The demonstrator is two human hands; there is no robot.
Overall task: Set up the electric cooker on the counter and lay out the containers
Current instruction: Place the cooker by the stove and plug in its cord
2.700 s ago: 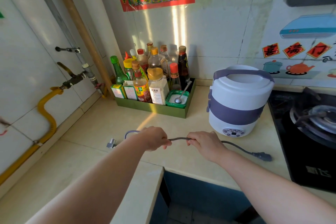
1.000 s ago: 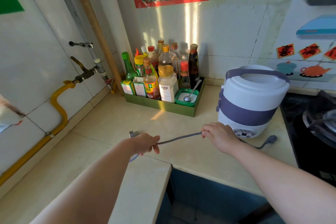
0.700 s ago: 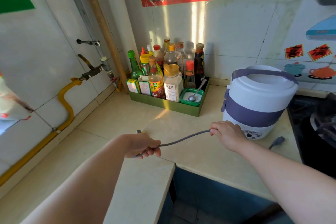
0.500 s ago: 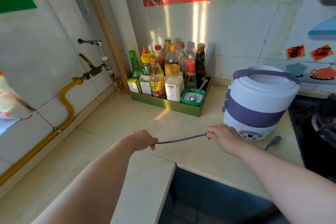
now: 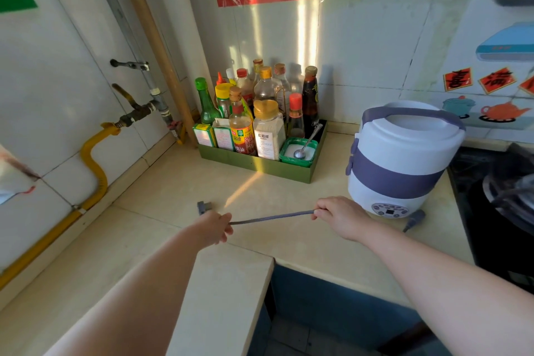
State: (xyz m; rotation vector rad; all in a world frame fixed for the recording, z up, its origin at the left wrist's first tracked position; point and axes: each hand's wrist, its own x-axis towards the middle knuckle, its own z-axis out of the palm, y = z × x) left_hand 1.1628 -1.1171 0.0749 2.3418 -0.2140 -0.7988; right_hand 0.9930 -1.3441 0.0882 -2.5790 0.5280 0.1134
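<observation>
A white and purple electric cooker [image 5: 400, 157] stands upright on the beige counter [image 5: 173, 196], lid closed, handle folded across the top. A grey power cord [image 5: 271, 217] is stretched taut between my hands just above the counter. My left hand [image 5: 215, 227] is closed on the cord near its wall plug [image 5: 203, 206], which sticks out beyond the fist. My right hand [image 5: 339, 217] pinches the cord in front of the cooker. The cord's appliance connector [image 5: 414, 218] lies on the counter right of the cooker's base, not plugged in.
A green tray [image 5: 257, 163] of sauce bottles and a salt tub with a spoon [image 5: 299, 149] sits in the corner. A black gas stove [image 5: 497, 199] lies at the right. A yellow gas hose [image 5: 92, 165] runs along the left wall. The counter edge drops off near me.
The cord has been pulled straight between my hands. The connector end has slid toward the cooker's base, and my left hand has shifted along the cord up to the plug.
</observation>
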